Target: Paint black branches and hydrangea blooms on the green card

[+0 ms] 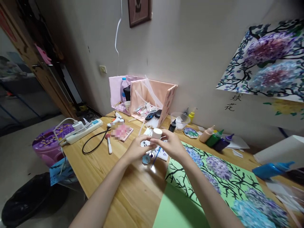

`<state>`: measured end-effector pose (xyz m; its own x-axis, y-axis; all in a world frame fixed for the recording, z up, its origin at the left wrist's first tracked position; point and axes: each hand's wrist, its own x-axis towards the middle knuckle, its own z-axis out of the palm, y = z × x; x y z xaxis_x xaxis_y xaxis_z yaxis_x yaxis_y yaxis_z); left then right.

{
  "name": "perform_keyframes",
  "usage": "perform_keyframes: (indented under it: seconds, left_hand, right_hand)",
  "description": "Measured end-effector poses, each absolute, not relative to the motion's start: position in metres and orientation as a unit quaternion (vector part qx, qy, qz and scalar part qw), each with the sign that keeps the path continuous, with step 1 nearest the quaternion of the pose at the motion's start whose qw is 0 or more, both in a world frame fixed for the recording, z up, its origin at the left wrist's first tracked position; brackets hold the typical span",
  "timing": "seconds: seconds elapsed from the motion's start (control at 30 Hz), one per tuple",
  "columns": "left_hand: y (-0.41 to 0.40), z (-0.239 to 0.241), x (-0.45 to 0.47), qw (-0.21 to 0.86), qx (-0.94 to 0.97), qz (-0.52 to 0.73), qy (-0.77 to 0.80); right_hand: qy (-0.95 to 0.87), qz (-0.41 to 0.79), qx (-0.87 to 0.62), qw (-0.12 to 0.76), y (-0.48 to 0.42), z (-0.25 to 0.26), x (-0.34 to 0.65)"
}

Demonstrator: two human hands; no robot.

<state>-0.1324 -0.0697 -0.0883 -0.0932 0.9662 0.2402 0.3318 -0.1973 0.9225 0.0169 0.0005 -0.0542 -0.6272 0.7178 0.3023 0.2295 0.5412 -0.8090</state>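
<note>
Over the table, in front of me, both hands hold a small white cylinder [157,134] with a flat round top; what kind of thing it is, I cannot tell. My left hand [137,148] grips it from the left with fingers and thumb, and my right hand [174,146] closes on it from the right. Just below the hands a blue paintbrush [156,157] slants across white paint-spotted paper [163,154]. Beside it sits a small cup of light blue paint [146,159]. The green sheet painted with branches and flowers [190,182] lies under my right forearm.
On the left are a makeup brush [108,144], a glue gun [116,119] with its cable and a power strip [85,130]. Behind stand a pink fabric box [166,91] and a clear bowl [177,122]. Paint bottles [211,139] and a blue bottle [268,171] are at right.
</note>
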Motion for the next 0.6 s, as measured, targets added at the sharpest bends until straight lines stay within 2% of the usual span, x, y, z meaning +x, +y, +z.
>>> perform_keyframes:
  seconds: [0.2,0.4,0.6]
  left_hand:
    - [-0.0684,-0.0869,-0.1338,0.434,0.571,0.524,0.459]
    - [-0.068,-0.0901,-0.1301,0.416,0.535,0.526,0.514]
    - [-0.0698,-0.0886,-0.1284,0.397,0.535,0.529,0.525]
  right_hand:
    - [-0.825,0.392,-0.255,0.318,-0.004,-0.0538,0.0205]
    - [-0.794,0.437,-0.26,0.332,-0.0012,-0.0514,0.021]
    - [-0.787,0.419,-0.291,0.347,0.0017,-0.0538,0.0215]
